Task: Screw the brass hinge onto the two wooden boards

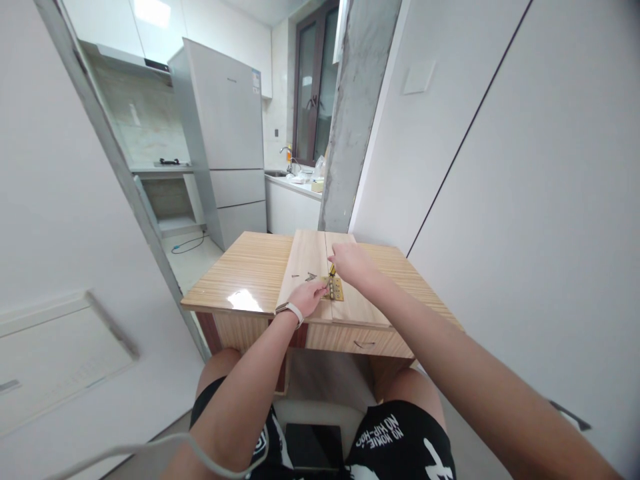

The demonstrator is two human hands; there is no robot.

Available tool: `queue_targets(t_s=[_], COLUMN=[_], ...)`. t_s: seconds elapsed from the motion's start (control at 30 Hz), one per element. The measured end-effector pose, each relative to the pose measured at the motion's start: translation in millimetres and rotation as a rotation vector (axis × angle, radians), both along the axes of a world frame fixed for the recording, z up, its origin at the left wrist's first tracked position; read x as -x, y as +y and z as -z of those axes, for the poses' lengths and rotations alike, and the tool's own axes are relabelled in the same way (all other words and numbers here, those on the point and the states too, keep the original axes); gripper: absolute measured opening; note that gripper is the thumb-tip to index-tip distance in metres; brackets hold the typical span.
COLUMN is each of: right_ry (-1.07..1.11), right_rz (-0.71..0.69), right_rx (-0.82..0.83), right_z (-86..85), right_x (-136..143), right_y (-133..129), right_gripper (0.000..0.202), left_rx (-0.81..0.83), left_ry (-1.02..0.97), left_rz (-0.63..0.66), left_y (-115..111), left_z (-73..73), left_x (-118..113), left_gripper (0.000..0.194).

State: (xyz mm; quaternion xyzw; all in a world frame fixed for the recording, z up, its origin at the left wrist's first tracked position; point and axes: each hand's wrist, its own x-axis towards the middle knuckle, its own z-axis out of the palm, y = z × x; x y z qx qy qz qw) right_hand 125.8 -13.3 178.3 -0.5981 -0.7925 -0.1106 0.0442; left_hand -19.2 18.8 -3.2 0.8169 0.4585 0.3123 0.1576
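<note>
My right hand (353, 263) is closed round the handle of a screwdriver (333, 271), which shows yellow and black below the fist and points down. Beneath it lies a brass-coloured hinge (337, 291), set across the seam between two pale wooden boards, the left board (309, 252) and the right board (357, 308). The fingertips of my left hand (309, 297) are pinched together at the hinge's left side, near the screwdriver's tip. What they hold is too small to make out. Several loose screws (311, 277) lie on the left board, with a single screw (295, 275) farther left.
The boards rest on a striped wooden desk (260, 260) with a front drawer (364, 341). A white wall (500, 200) rises close on the right. Beyond the desk stand a grey refrigerator (227, 113) and a sink counter (295, 203). A pale cable (150, 443) crosses the lower left.
</note>
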Motion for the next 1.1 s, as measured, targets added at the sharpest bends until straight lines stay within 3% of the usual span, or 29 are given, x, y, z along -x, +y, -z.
queue_targets(t_s=[0.17,0.33,0.43,0.6,0.73,0.9,1.0,1.1], right_ry=[-0.006,0.015,0.035,0.011,0.001,-0.007,-0.005,0.007], right_rz=[-0.222,-0.433,-0.366,-0.081,0.013,-0.074,-0.213,-0.347], right_rx=[0.013,0.027,0.011,-0.012,0.002,0.001,-0.008,0.009], right_z=[-0.2,0.9,0.1,-6.6,-8.2,-4.8,-3.9,-4.3], right_x=[-13,-18,-16,-6,-1,-8,-14,-18], right_y=[8,10,8,-1,-5,3,8,9], right_gripper=[0.015,0.019,0.016,0.037,0.041,0.025,0.013,0.016], left_rx=[0.012,0.059,0.076,0.057,0.042,0.028,0.033,0.031], left_ry=[-0.033,-0.032,-0.021,-0.003,-0.001,-0.016,-0.022,-0.03], left_rz=[0.017,-0.018,-0.033,-0.029,-0.02,0.004,-0.005,-0.002], left_y=[-1,-3,-3,-2,-1,-1,-1,-2], left_z=[-1.1,-3.9,-4.7,-3.5,-2.2,-2.2,-2.6,-2.2], left_x=[0,-2,-3,-3,-2,-1,-1,-1], left_gripper=[0.024,0.024,0.024,0.025,0.025,0.024,0.022,0.021])
